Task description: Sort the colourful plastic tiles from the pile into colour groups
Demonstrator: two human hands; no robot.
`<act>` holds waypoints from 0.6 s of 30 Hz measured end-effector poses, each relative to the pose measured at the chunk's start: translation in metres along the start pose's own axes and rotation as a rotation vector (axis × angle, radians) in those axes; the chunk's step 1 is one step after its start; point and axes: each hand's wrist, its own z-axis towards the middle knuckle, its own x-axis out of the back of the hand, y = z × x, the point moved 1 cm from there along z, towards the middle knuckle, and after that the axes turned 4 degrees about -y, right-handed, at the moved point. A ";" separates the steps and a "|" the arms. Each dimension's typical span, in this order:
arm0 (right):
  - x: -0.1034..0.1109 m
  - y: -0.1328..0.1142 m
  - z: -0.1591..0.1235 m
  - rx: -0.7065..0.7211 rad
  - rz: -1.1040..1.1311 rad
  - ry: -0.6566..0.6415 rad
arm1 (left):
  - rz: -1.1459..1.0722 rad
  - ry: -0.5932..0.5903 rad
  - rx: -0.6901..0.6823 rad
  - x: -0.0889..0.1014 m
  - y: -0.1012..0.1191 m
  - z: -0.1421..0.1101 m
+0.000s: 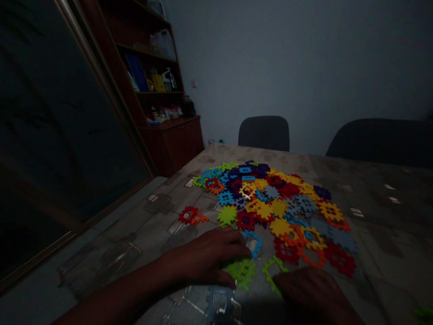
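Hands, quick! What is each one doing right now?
Left hand: curled, fingers at a blue plastic piece; cannot tell if holding it.
Right hand: too dark to tell; nothing held shows.

The left hand (206,257) covers whatever lies beneath it, and the right hand (309,291) is so shadowed that its fingers can't be made out, so neither hand's hold can be told. In the pile of plastic pieces (270,207), the upper pieces hide those below. The near edge of the picture cuts off a see-through object (219,307), too dim to identify, and a green piece (422,312) at near right. On the far left shelves (149,58), small items are too dark to tell, and the top is cut off. The table (372,203) hides the lower part of the far chair (264,133).
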 end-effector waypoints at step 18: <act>0.063 0.017 0.017 0.056 -0.221 0.101 | 0.002 -0.031 -0.014 0.010 -0.006 -0.005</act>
